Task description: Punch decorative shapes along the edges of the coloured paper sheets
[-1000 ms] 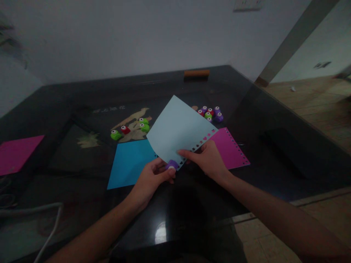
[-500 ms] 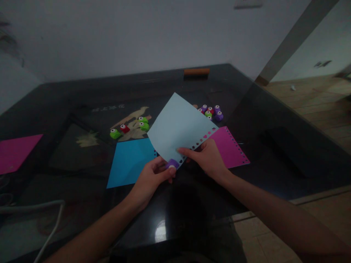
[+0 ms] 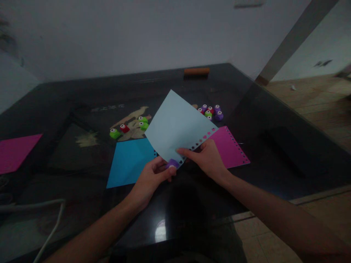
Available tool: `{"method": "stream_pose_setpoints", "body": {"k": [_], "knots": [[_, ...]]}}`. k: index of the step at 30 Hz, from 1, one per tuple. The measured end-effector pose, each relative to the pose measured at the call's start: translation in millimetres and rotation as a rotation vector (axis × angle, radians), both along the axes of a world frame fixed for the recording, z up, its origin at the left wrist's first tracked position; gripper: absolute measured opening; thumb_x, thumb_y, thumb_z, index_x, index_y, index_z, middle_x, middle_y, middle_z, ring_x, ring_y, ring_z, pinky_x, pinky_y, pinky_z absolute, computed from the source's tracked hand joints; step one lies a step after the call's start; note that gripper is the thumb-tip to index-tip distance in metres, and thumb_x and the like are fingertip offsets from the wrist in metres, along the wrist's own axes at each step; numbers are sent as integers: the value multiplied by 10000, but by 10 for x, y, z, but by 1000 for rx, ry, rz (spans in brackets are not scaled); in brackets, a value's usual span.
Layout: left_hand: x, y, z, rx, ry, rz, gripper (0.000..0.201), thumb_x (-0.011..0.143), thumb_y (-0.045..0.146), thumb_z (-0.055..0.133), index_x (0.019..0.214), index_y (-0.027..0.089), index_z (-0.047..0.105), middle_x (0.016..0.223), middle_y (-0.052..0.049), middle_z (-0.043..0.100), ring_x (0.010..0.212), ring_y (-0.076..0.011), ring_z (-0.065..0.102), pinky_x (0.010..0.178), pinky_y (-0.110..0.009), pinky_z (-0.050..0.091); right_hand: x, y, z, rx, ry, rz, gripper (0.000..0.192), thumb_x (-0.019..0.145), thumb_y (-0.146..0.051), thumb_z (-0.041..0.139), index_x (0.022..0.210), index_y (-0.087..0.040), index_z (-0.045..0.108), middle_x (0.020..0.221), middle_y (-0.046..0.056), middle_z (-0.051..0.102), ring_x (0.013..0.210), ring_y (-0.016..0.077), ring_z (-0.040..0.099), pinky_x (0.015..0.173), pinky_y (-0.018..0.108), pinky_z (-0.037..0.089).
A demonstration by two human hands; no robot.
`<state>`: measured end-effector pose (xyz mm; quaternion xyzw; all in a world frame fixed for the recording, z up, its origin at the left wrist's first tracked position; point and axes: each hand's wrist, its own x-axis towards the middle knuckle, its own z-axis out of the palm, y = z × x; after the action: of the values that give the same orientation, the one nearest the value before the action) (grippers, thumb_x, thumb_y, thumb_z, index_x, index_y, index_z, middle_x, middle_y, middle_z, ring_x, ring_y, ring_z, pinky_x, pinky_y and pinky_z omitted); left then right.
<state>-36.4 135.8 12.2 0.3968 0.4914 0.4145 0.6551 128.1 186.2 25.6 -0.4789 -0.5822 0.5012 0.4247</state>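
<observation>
My left hand [image 3: 155, 171] is closed around a small purple craft punch [image 3: 172, 163], thumb on its white button. The punch sits over the near corner of a pale blue sheet of paper [image 3: 178, 122]. Along that sheet's lower right edge runs a row of punched shapes, among them hearts and flowers. My right hand [image 3: 208, 159] pinches the same edge, thumb on top and fingers underneath. Below the raised sheet lie a bright blue sheet [image 3: 128, 162] on the left and a pink sheet [image 3: 230, 148] with punched edges on the right.
Green and red craft punches [image 3: 124, 128] stand left of the paper; a cluster of several more [image 3: 218, 116] stands right. Another pink sheet [image 3: 19, 151] lies far left. An orange-brown roll [image 3: 196, 71] rests at the table's back. A white cable [image 3: 56, 219] crosses the left front.
The pale blue sheet's far and left corners have shifted slightly to the left, the far one also upward. Both hands hold nearly the same place and grip.
</observation>
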Motion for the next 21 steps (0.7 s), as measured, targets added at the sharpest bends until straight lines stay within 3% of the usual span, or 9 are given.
{"method": "stream_pose_setpoints", "body": {"k": [8,16,21], "knots": [[15,-3,33,-12,-59,-16,318,729,294,706,1021,192,637,955,-35,655,811,-152,542,657,-241,421,0,-15,18,8,-29,-25,168,658,-287,713,624,-147,628,623,31,667,562,157,595,487,249,443],[16,4,24,-21,-67,-4,301,719,289,714,993,180,655,890,-30,649,754,-137,537,651,-241,415,2,-15,10,13,-35,-9,162,672,-289,708,648,-146,635,647,37,673,587,168,605,530,273,467],[14,-1,18,-19,-76,-6,316,723,288,707,1022,199,656,958,-40,666,779,-147,555,663,-241,410,2,-22,20,18,-57,-6,160,677,-289,707,645,-151,633,643,35,672,593,172,606,532,275,473]]}}
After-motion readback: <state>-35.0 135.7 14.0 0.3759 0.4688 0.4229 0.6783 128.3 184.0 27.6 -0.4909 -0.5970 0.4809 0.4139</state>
